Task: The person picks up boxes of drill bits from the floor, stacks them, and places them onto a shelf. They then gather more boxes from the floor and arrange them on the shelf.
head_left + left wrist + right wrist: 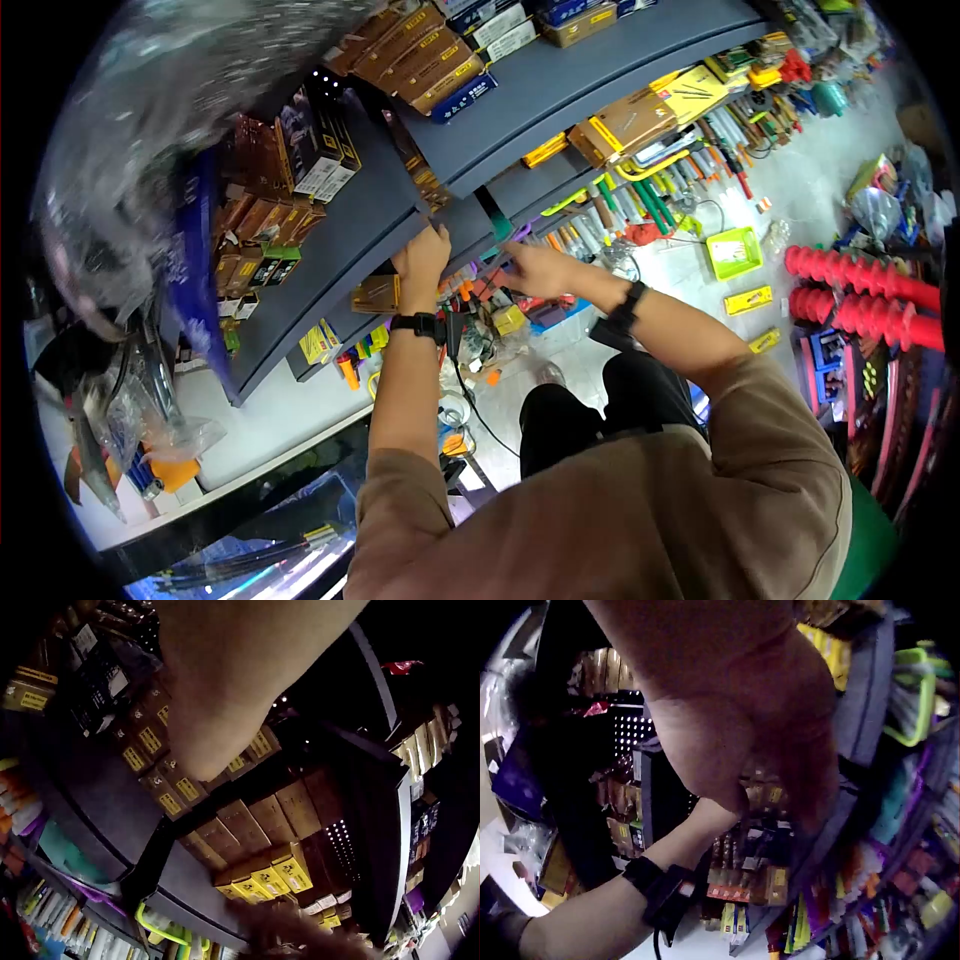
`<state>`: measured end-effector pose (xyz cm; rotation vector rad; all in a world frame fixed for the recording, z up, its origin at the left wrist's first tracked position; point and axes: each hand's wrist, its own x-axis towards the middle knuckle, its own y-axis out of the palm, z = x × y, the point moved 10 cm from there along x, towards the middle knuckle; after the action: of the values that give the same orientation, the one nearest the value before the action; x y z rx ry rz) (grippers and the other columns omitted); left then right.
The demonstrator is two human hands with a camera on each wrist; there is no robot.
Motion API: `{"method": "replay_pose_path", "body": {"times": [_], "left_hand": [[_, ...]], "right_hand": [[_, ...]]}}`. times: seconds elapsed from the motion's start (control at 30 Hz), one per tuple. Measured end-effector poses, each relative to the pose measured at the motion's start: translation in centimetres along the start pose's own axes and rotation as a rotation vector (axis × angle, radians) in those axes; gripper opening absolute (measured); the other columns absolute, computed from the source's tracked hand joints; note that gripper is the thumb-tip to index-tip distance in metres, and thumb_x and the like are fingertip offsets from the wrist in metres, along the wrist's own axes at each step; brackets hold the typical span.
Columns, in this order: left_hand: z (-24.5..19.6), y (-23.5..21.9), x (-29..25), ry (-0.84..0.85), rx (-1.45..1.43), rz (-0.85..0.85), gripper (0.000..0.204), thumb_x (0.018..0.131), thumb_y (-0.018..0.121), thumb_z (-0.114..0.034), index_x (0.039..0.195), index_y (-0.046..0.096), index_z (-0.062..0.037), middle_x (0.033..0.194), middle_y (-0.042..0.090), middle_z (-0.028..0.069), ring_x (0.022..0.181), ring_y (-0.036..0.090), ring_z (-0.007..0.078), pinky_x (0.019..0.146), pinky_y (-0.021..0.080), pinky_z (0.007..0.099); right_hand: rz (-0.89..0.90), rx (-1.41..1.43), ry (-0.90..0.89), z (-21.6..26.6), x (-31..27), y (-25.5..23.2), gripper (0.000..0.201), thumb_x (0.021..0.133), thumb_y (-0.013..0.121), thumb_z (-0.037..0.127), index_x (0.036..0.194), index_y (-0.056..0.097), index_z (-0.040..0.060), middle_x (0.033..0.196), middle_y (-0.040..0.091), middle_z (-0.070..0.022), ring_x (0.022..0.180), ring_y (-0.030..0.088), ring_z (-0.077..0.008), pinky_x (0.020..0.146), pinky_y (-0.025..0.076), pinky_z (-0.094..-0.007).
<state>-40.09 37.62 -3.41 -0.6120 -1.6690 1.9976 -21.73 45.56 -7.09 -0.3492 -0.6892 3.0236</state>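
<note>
In the head view my left hand (423, 262) reaches in at the corner of a dark grey shelf (345, 235), its fingers partly hidden, just above a brown box (376, 294). To its right, my right hand (537, 270) is at the edge of a lower shelf; what its fingertips touch is unclear. Rows of brown boxes with yellow labels (187, 787) lie beyond the skin in the left wrist view. The right wrist view has my right hand (742, 742) pointing down near a shelf edge, with my left forearm (592, 911) passing below it.
Stacked boxes (430, 60) fill the upper shelf. Many handled tools hang or stand along the lower shelves. On the floor are a lime-green tray (734, 253) and yellow packs (748, 300), with red coiled tubes (860, 280) at the right. Clear plastic wrap (150, 120) covers the upper left.
</note>
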Motion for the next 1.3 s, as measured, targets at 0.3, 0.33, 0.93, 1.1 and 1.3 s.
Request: {"method": "replay_pose_path", "body": {"times": [0.3,0.33,0.93,1.1,1.3], "left_hand": [[-6.6,-5.6,-11.6,0.628,-0.636,-0.246,0.045,0.088,0.07,-0.024,0.125,0.062,0.0,0.155,0.034,0.0307,0.14,0.039,0.0463,0.114,0.035,0.052],[-7.3,-4.0,-13.5,0.686,-0.745,-0.03,0.045,0.086,0.072,-0.021,0.124,0.062,-0.0002,0.159,0.025,0.0292,0.143,0.035,0.0459,0.115,0.034,0.0501],[-25.7,-12.3,-55.4,1.963,-0.697,0.68,0.015,0.087,0.069,-0.002,0.102,0.072,-0.0016,0.135,0.06,0.0151,0.118,0.062,0.0305,0.097,0.051,0.0383],[-25.5,-14.9,-73.6,2.186,-0.56,0.675,0.016,0.087,0.069,-0.003,0.103,0.072,-0.0018,0.129,0.064,0.0129,0.114,0.064,0.0276,0.094,0.051,0.0365],[-21.4,-12.6,-92.7,2.611,-0.253,0.727,0.017,0.085,0.072,-0.003,0.102,0.07,-0.0011,0.123,0.066,0.0133,0.108,0.066,0.0316,0.093,0.051,0.0385]], "right_hand": [[-0.584,0.18,0.643,-7.6,-35.5,-3.2,0.047,0.096,0.064,0.023,0.134,0.054,-0.0033,0.098,0.073,-0.0162,0.084,0.073,-0.0229,0.075,0.056,-0.0359],[-0.744,0.211,0.639,-6.9,-39.7,-3.1,0.044,0.096,0.063,0.021,0.133,0.055,-0.0021,0.098,0.073,-0.0144,0.084,0.072,-0.0203,0.073,0.056,-0.034],[-1.582,0.439,0.861,11.5,-66.1,38.5,0.034,0.096,0.062,0.034,0.104,0.069,0.0018,0.1,0.073,-0.016,0.095,0.069,-0.031,0.085,0.053,-0.0421],[-1.769,0.499,0.941,15.6,-73.2,51.3,0.033,0.094,0.064,0.034,0.103,0.069,0.0029,0.104,0.072,-0.0172,0.1,0.068,-0.0312,0.087,0.053,-0.0422],[-1.945,0.538,0.942,18.1,-81.5,66.9,0.03,0.094,0.064,0.032,0.105,0.067,0.0033,0.098,0.071,-0.0112,0.088,0.066,-0.021,0.079,0.053,-0.0361]]}}
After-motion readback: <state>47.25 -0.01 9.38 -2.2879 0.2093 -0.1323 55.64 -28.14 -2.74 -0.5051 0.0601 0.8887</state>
